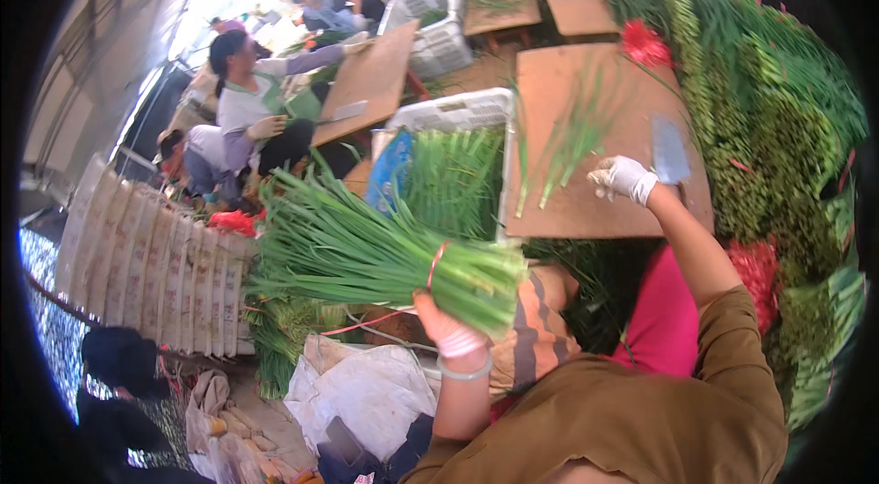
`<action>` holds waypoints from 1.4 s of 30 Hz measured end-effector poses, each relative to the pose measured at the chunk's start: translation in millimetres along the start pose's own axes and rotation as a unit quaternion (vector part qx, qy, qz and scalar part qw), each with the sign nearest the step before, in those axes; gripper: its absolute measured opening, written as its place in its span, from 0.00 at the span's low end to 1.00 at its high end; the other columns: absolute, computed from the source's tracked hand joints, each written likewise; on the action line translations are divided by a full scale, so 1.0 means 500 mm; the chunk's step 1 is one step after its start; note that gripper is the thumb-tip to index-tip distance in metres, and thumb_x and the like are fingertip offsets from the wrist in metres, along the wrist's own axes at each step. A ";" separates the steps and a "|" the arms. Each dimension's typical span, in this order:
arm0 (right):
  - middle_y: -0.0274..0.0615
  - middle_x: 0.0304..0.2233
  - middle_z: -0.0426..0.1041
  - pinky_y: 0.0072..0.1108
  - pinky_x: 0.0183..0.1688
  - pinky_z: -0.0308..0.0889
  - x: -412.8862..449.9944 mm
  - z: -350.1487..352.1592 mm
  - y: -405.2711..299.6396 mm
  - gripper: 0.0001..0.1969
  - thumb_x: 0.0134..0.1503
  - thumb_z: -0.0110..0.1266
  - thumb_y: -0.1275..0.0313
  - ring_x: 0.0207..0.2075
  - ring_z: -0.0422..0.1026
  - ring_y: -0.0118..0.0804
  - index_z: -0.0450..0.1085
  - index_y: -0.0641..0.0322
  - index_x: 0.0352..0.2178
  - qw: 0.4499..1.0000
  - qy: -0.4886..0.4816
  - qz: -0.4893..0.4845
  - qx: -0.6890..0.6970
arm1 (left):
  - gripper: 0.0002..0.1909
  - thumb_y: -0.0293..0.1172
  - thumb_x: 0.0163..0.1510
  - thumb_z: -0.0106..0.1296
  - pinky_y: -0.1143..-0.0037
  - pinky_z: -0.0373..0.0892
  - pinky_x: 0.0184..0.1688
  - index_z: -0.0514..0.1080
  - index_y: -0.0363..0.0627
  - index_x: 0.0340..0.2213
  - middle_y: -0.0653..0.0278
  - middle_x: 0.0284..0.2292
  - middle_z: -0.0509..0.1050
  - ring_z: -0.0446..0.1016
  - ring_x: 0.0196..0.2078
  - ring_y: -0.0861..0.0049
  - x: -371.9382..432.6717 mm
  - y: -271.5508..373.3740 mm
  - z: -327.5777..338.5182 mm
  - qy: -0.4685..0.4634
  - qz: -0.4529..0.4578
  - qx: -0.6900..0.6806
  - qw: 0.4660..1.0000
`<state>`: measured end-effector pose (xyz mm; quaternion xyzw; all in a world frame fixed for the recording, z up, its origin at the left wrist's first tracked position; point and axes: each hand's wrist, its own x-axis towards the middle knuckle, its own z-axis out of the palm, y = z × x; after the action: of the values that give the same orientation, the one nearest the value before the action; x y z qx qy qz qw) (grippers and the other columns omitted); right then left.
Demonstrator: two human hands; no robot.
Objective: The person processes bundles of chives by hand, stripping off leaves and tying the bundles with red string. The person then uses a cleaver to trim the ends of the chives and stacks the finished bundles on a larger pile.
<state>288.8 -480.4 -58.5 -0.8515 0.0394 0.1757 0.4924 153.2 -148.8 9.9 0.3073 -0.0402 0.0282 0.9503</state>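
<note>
My left hand (450, 329), in a pale glove, grips a thick bundle of garlic chives (384, 264) near its cut end. A red band circles the bundle, and the leaves fan out to the left. My right hand (618, 178), in a white glove, hovers over the near right part of a wooden board (618, 216). Its fingers are loosely curled and slightly apart, with nothing seen in them. Just right of that hand lies a cleaver blade (669, 149). Several loose chive stalks (573, 134) lie on the board, left of my right hand.
A white plastic crate (457, 107) holding chives and a blue bag (389, 171) stands left of the board. Bundled greens (769, 120) are piled along the right. Red ties (645, 44) lie at the board's far corner. Other people (254, 99) sit at boards beyond.
</note>
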 end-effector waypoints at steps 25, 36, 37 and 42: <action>0.52 0.31 0.74 0.27 0.37 0.67 -0.152 -0.102 0.387 0.39 0.40 0.55 0.67 0.31 0.74 0.43 0.55 0.62 0.57 0.935 0.338 0.068 0.087 | 0.59 0.47 0.30 0.67 0.58 0.51 0.59 0.45 0.37 0.58 0.50 0.54 0.56 0.55 0.58 0.56 0.157 -0.449 0.194 -0.431 0.059 0.856 0.279; 0.36 0.27 0.68 0.14 0.21 0.63 -0.302 0.004 0.196 0.26 0.52 0.47 0.81 0.19 0.64 0.24 0.55 0.65 0.54 0.819 0.327 -0.094 0.463 | 0.34 0.38 0.33 0.62 0.68 0.67 0.45 0.64 0.44 0.45 0.56 0.39 0.68 0.70 0.42 0.60 0.172 -0.468 0.168 -0.420 0.073 0.819 0.385; 0.36 0.26 0.68 0.14 0.20 0.63 -0.318 -0.010 0.173 0.25 0.53 0.46 0.80 0.18 0.64 0.24 0.55 0.64 0.54 0.822 0.290 -0.084 0.482 | 0.35 0.38 0.32 0.62 0.68 0.66 0.46 0.64 0.43 0.45 0.55 0.39 0.68 0.70 0.43 0.59 0.168 -0.493 0.161 -0.421 0.067 0.836 0.345; 0.35 0.24 0.68 0.14 0.23 0.63 -0.355 -0.012 0.136 0.28 0.50 0.47 0.80 0.20 0.64 0.22 0.56 0.66 0.55 0.856 0.345 -0.093 0.373 | 0.52 0.49 0.29 0.67 0.64 0.66 0.48 0.53 0.34 0.51 0.47 0.43 0.68 0.70 0.44 0.54 0.179 -0.467 0.261 -0.434 -0.046 0.841 0.321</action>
<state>108.1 -539.0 -52.1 -0.6098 0.1898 -0.2038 0.7420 253.0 -411.6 -11.8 0.9118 -0.3869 -0.1344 0.0304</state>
